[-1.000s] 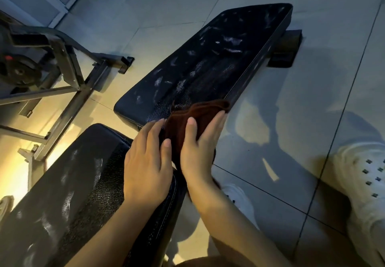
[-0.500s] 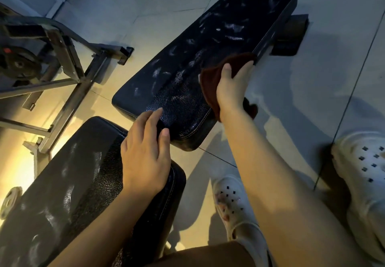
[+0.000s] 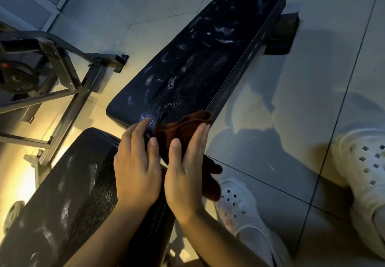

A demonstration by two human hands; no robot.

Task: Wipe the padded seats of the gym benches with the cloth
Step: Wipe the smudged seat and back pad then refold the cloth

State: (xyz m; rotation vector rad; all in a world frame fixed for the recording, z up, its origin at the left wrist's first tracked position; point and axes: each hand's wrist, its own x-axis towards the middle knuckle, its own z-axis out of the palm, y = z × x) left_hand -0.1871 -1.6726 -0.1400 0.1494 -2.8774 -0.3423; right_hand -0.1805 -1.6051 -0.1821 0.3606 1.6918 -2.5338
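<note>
The far padded seat (image 3: 200, 64) lies long and dark on the tiled floor (image 3: 312, 100), the near padded seat (image 3: 68, 193) below it. The left hand (image 3: 136, 162) rests flat, fingers spread, on the near seat. The right hand (image 3: 185, 171) presses, fingers together, on the brown cloth (image 3: 181, 127) at the far seat's near end.

L hand (image 3: 136, 168) & R hand (image 3: 185, 175) flat, fingers extended, side-by-side.

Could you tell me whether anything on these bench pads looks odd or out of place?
Yes: pale smears mottle the far pad and near pad, so both look unwiped. The cloth is bunched, partly hanging off the edge.
</note>
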